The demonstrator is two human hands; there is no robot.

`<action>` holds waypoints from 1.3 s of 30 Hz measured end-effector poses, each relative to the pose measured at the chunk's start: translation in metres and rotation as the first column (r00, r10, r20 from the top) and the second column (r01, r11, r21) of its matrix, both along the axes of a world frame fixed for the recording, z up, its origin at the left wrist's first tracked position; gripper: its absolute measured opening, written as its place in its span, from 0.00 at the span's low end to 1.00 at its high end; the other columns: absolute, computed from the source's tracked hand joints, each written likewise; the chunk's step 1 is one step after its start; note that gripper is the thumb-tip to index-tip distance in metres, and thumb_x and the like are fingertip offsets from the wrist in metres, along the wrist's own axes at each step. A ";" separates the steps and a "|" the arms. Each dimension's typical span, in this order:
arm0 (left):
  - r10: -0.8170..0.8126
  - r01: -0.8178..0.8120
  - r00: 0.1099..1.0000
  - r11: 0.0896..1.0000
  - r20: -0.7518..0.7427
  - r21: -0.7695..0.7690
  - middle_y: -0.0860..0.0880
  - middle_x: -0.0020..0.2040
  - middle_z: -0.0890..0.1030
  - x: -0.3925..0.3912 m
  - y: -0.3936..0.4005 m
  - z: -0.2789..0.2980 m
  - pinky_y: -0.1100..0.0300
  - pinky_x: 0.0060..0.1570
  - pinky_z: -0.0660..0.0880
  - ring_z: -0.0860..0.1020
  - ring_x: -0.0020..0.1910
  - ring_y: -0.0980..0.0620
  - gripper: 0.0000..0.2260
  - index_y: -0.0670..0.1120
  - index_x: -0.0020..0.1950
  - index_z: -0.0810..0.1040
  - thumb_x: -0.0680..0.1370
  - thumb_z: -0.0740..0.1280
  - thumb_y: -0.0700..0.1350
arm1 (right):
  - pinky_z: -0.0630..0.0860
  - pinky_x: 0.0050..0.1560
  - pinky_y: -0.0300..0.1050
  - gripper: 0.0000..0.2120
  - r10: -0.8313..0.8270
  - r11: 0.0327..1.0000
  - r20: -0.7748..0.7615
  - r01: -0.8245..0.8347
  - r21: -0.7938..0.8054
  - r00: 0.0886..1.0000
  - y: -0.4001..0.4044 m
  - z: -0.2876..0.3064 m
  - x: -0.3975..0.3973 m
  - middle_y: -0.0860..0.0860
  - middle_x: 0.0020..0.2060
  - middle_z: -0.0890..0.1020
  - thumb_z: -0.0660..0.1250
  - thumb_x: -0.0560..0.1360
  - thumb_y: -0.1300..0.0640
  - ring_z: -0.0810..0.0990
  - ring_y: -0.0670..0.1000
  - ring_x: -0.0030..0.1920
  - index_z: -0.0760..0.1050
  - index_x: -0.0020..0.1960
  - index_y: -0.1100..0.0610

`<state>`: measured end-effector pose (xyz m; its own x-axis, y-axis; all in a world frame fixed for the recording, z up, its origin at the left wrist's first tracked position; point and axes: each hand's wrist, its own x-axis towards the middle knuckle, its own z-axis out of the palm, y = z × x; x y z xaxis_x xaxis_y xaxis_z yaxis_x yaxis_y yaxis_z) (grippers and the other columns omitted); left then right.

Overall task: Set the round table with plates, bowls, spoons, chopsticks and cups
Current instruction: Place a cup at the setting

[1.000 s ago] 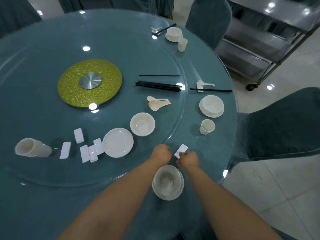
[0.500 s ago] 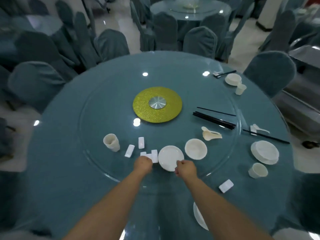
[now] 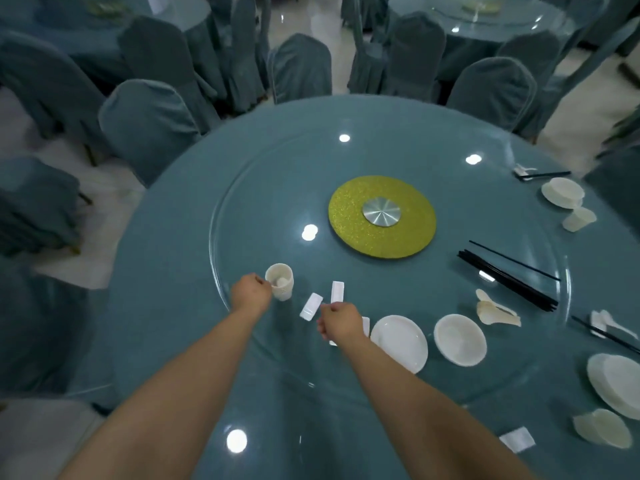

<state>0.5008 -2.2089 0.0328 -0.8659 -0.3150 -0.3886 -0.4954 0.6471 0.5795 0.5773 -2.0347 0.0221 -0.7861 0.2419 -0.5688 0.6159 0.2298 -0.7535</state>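
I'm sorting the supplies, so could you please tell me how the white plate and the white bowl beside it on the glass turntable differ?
The plate is flat and shallow; the bowl is deeper with raised walls. The plate lies nearer the right hand, the bowl farther right, nearer the spoons. Both are white, round, empty and upright.

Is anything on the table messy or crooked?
A little. The white rests near the right hand lie scattered at different angles, and one black chopstick lies apart from the bundle. Nothing looks spilled or broken.
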 end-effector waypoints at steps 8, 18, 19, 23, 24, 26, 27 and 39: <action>-0.086 0.087 0.996 0.993 0.013 -0.083 0.40 0.54 0.80 -0.047 0.011 -0.016 0.54 0.49 0.74 0.78 0.53 0.41 0.09 0.39 0.54 0.79 0.77 0.65 0.42 | 0.73 0.30 0.42 0.12 -0.047 0.997 0.065 0.051 -0.058 0.997 0.005 -0.026 -0.014 0.52 0.28 0.79 0.62 0.76 0.57 0.75 0.50 0.25 0.75 0.35 0.56; -0.176 0.192 0.981 0.943 0.080 -0.270 0.38 0.56 0.80 -0.064 0.008 -0.026 0.49 0.53 0.77 0.79 0.55 0.38 0.11 0.37 0.56 0.79 0.76 0.63 0.35 | 0.71 0.29 0.40 0.10 -0.104 0.990 0.099 0.113 -0.089 0.990 0.026 -0.038 -0.013 0.53 0.31 0.78 0.61 0.76 0.57 0.74 0.51 0.28 0.75 0.38 0.57; -0.178 0.194 0.981 0.939 0.082 -0.282 0.38 0.56 0.79 -0.064 0.008 -0.027 0.49 0.53 0.77 0.79 0.55 0.38 0.11 0.38 0.57 0.79 0.76 0.63 0.35 | 0.71 0.29 0.41 0.10 -0.101 0.990 0.099 0.110 -0.086 0.990 0.027 -0.038 -0.013 0.53 0.31 0.78 0.61 0.77 0.57 0.74 0.51 0.28 0.75 0.38 0.57; -0.225 0.248 0.969 0.913 0.106 -0.324 0.38 0.55 0.80 -0.065 0.009 -0.024 0.51 0.49 0.76 0.79 0.53 0.38 0.11 0.38 0.56 0.78 0.75 0.62 0.35 | 0.71 0.31 0.41 0.10 -0.099 0.991 0.110 0.108 -0.083 0.989 0.031 -0.037 -0.013 0.54 0.33 0.79 0.60 0.77 0.57 0.75 0.52 0.30 0.75 0.39 0.58; -0.231 0.255 0.966 0.913 0.113 -0.318 0.38 0.55 0.80 -0.065 0.009 -0.022 0.51 0.48 0.76 0.79 0.52 0.38 0.11 0.38 0.55 0.79 0.75 0.63 0.35 | 0.70 0.31 0.41 0.10 -0.105 0.989 0.115 0.116 -0.089 0.988 0.032 -0.037 -0.012 0.54 0.34 0.79 0.59 0.77 0.58 0.74 0.52 0.30 0.75 0.40 0.59; -0.235 0.264 0.964 0.916 0.127 -0.304 0.38 0.54 0.80 -0.067 0.011 -0.019 0.51 0.45 0.77 0.79 0.52 0.39 0.10 0.38 0.55 0.79 0.75 0.64 0.36 | 0.69 0.30 0.40 0.09 -0.124 0.985 0.126 0.138 -0.102 0.984 0.034 -0.035 -0.011 0.55 0.34 0.78 0.59 0.78 0.58 0.73 0.53 0.31 0.74 0.41 0.59; -0.231 0.261 0.964 0.919 0.131 -0.296 0.38 0.54 0.80 -0.067 0.011 -0.018 0.52 0.45 0.76 0.79 0.52 0.39 0.10 0.38 0.55 0.79 0.75 0.64 0.36 | 0.69 0.30 0.40 0.10 -0.128 0.985 0.130 0.142 -0.100 0.983 0.035 -0.035 -0.010 0.54 0.34 0.78 0.59 0.78 0.58 0.74 0.52 0.31 0.74 0.41 0.59; -0.192 0.185 0.981 0.970 -0.031 -0.155 0.40 0.52 0.80 -0.052 0.010 0.024 0.57 0.42 0.73 0.76 0.46 0.42 0.10 0.41 0.52 0.79 0.73 0.63 0.35 | 0.70 0.29 0.39 0.11 -0.161 0.981 0.078 0.168 -0.097 0.984 0.042 -0.010 0.014 0.54 0.35 0.81 0.59 0.79 0.55 0.76 0.52 0.31 0.76 0.43 0.59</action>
<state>0.4489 -2.1990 0.0564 -0.9310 -0.1962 -0.3078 -0.3313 0.8081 0.4871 0.5914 -1.9926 0.0121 -0.6978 0.3025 -0.6493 0.6908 0.0446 -0.7217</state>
